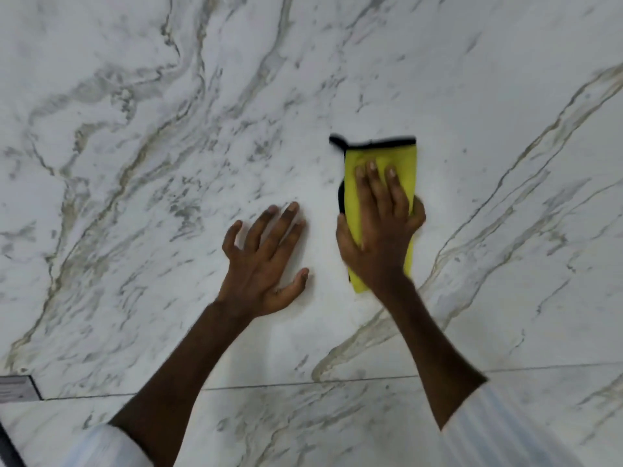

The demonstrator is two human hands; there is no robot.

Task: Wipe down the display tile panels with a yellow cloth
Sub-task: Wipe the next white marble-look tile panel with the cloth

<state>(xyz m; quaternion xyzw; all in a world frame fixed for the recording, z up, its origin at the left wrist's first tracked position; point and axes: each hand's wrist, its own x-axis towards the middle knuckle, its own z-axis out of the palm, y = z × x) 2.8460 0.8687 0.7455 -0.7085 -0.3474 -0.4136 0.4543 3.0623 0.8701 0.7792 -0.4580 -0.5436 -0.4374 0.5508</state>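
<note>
A large white marble-look tile panel (168, 129) with grey and gold veins fills the view. A folded yellow cloth (397, 163) with a black edge lies flat against it, right of centre. My right hand (381, 230) presses the cloth to the panel, fingers straight on top and thumb along the cloth's left side. My left hand (266, 261) rests on the bare panel just left of the cloth, fingers spread, holding nothing.
A thin dark joint line (303, 384) runs across below my forearms, with a second marble panel (303, 426) beneath it. A small grey label plate (17, 387) sits at the left edge by the joint.
</note>
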